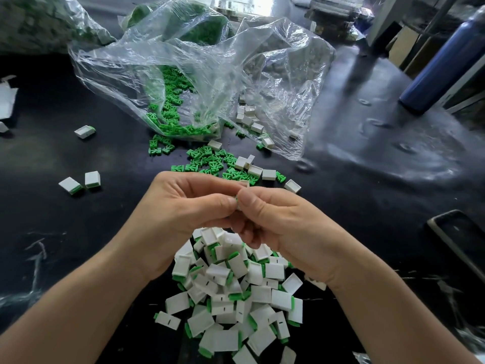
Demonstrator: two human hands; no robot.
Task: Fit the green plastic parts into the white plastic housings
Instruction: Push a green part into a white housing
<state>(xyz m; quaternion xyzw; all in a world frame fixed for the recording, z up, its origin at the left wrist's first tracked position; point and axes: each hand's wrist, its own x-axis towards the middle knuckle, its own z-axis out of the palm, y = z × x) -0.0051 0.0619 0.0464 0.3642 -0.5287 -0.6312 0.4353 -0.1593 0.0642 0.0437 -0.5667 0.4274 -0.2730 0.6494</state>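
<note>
Head view: left hand and right hand pinch one white housing.

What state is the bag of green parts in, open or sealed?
Open: the bag lies slack on the table, green parts spilling out of its mouth.

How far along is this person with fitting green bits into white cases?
Done: a heap of assembled housings between the forearms. In hand: left hand and right hand pinch one piece. Left: many loose green parts and empty white housings by the clear bag.
</note>
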